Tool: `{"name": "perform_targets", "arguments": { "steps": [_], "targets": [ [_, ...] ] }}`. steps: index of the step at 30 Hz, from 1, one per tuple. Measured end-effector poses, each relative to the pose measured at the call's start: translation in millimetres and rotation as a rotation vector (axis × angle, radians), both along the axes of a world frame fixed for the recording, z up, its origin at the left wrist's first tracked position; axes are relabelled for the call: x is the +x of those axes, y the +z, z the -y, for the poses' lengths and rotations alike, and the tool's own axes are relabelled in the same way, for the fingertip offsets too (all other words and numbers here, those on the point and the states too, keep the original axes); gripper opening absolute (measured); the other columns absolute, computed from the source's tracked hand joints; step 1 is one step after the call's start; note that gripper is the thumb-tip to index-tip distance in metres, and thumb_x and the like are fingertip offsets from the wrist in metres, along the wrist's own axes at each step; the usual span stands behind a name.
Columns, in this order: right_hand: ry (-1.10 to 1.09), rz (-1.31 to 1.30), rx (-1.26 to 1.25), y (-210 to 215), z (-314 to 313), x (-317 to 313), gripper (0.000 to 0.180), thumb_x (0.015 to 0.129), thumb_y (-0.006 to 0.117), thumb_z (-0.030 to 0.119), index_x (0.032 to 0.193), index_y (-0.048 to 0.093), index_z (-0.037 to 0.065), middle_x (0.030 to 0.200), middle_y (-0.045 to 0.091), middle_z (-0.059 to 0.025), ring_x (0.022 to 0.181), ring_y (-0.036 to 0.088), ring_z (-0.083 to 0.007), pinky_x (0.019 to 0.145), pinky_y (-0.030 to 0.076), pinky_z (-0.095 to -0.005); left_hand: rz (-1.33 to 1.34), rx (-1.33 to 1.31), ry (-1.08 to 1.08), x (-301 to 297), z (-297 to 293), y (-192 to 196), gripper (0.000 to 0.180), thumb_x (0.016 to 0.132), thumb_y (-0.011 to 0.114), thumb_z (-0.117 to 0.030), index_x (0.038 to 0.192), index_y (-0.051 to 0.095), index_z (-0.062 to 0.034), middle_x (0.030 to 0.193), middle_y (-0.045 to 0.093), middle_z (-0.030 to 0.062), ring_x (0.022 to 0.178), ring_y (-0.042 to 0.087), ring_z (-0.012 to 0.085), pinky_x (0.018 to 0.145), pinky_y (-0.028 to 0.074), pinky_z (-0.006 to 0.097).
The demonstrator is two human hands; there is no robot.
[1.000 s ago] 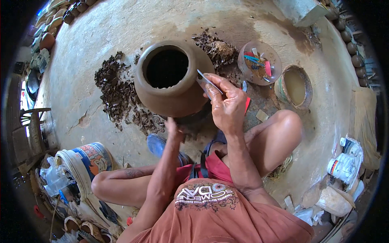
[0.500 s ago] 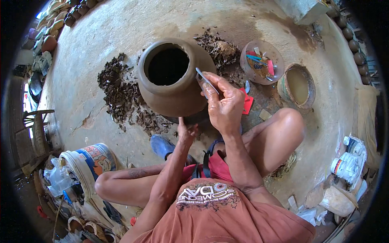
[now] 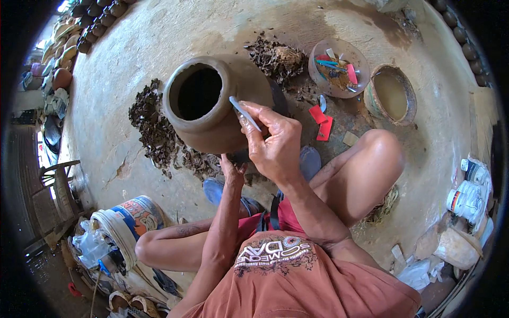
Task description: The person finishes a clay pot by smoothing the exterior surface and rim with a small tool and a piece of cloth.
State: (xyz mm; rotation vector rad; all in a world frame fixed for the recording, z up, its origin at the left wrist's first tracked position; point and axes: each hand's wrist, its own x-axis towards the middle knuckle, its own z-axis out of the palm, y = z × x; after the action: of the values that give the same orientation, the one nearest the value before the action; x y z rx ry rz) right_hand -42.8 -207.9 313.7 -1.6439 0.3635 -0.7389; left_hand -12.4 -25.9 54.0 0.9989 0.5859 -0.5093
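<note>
A large brown clay pot (image 3: 238, 85) stands tilted in view before me, its dark round mouth toward the left. My right hand (image 3: 275, 140) pinches a thin, pale flat scraper (image 3: 245, 113) between thumb and fingers. The scraper's tip is at the pot's shoulder, just right of the rim; whether it touches I cannot tell. My left hand (image 3: 232, 169) is low at the pot's near underside, thumb reaching up to its base and fingers apart. A dark support under the pot shows only in part.
Dark clay shavings (image 3: 151, 124) lie left of the pot, with another heap (image 3: 273, 61) behind it. Rightward are a clear tub (image 3: 360, 61) of small tools, a bucket of murky water (image 3: 392, 95) and red flat pieces (image 3: 324, 129). A white bucket (image 3: 124, 222) stands by my left knee.
My right hand and the scraper have come left and a little down, along with the pot in view. The whole view has shifted somewhat. My left hand stays at the pot's base.
</note>
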Motion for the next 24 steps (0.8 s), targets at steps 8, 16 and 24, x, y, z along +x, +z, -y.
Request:
{"name": "perform_targets", "arguments": {
  "steps": [8,16,24],
  "targets": [
    [0.129,-0.039,0.084,3,9,-12,0.021,0.094,0.064,-0.002,0.113,0.075,-0.002,0.090,0.077,-0.0093,0.073,0.071,-0.0108,0.067,0.059,-0.0262,-0.086,-0.004,-0.047,5,-12,4,0.060,0.096,0.060,-0.064,0.137,0.055,-0.0212,0.130,0.063,0.0035,0.106,0.066,0.0197,0.080,0.057,0.041],
    [-0.403,0.173,-0.087,62,72,0,0.019,0.099,0.066,0.007,0.116,0.067,0.000,0.092,0.073,-0.0064,0.073,0.068,-0.0094,0.060,0.052,-0.0210,-0.282,0.028,0.028,-6,-23,-15,0.063,0.094,0.059,-0.070,0.135,0.053,-0.0225,0.125,0.064,0.0035,0.103,0.066,0.0238,0.081,0.055,0.046],
    [-0.350,-0.553,-0.859,-88,188,62,0.019,0.093,0.063,0.014,0.104,0.070,0.001,0.093,0.073,-0.0256,0.081,0.072,-0.0410,0.074,0.055,-0.0477,-0.275,-0.097,-0.029,-16,-12,-17,0.082,0.095,0.058,-0.071,0.154,0.039,-0.0163,0.146,0.053,0.0125,0.124,0.059,0.0312,0.092,0.053,0.046]
  ]
}}
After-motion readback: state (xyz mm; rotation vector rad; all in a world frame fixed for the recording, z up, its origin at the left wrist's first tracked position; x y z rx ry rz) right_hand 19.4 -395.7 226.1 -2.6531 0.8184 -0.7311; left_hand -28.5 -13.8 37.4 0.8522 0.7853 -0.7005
